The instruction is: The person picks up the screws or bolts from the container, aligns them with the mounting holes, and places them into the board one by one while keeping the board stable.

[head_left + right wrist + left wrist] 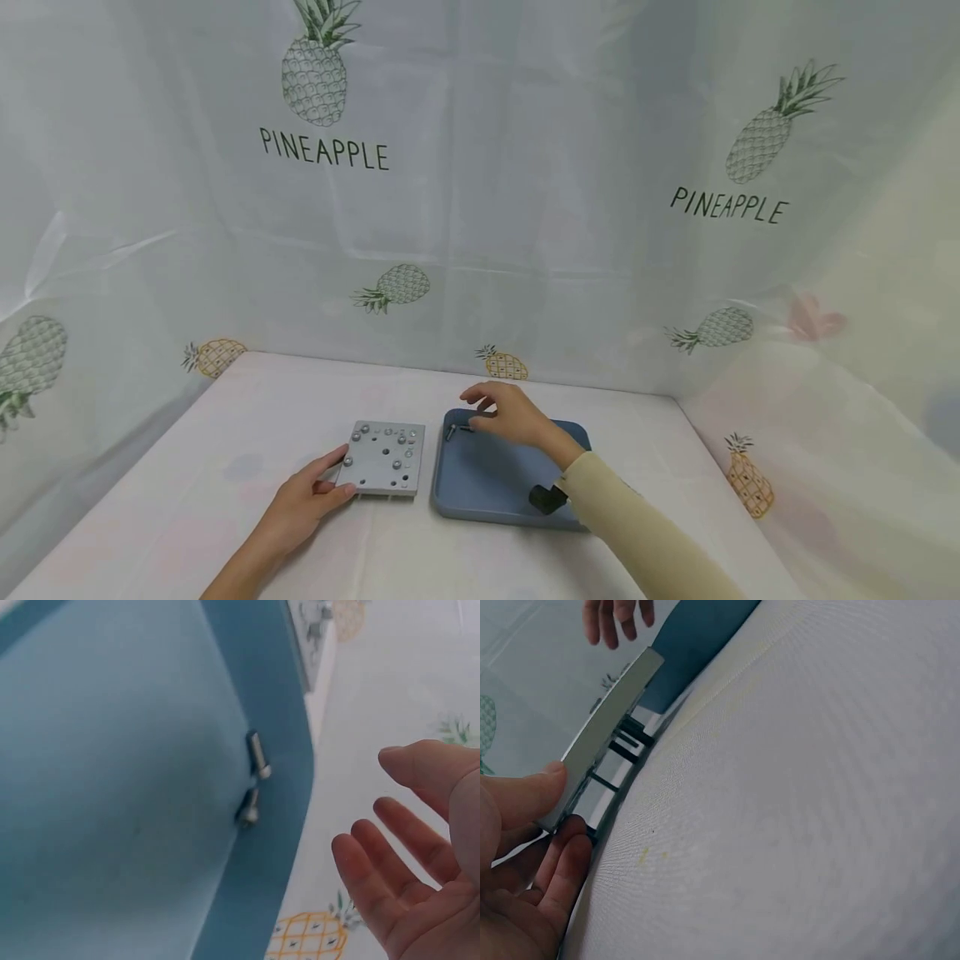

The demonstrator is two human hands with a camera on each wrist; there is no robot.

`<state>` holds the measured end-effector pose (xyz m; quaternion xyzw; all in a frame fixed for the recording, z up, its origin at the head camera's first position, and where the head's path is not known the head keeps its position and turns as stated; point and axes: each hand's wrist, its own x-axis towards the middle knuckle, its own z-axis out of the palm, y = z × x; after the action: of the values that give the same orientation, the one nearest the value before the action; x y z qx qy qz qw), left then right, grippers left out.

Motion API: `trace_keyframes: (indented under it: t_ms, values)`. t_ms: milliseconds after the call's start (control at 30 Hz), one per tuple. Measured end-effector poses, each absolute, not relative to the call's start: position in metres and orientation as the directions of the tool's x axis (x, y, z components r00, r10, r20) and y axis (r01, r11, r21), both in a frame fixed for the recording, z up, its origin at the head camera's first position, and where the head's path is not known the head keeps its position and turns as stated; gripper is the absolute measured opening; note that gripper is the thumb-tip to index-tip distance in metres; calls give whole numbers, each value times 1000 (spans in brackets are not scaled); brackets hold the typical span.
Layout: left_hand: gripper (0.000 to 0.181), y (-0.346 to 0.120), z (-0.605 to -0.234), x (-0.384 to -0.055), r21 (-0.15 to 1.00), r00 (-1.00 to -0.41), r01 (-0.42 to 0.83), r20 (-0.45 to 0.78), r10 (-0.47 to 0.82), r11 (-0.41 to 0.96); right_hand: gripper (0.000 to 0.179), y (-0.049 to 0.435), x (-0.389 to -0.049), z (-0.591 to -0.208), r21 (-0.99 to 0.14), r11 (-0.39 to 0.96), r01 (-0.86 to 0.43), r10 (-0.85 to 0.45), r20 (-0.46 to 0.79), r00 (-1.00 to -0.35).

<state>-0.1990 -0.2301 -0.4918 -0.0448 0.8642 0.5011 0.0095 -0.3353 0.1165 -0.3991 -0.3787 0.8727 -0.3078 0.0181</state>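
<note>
On your bench, the blue tray lies just right of the metal plate. Your left hand pinches the plate's left edge — presumably to steady it. Your right hand, loosely spread and empty, hovers by the tray's far-left corner, where two screws lie — its raised rim likely keeps them from rolling off.
</note>
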Motion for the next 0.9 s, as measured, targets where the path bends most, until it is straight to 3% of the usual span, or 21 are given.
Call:
trace_keyframes:
  t_ms: [233, 900]
  values:
    - [80, -232, -492, -197, 860, -995, -98, -69, -77, 501, 47, 126, -346, -414, -491, 578, -651, -684, 143, -715]
    - [79, -230, -491, -199, 874, -996, -87, -62, -69, 479, 44, 111, -345, -434, -424, 678, -600, -654, 24, -756]
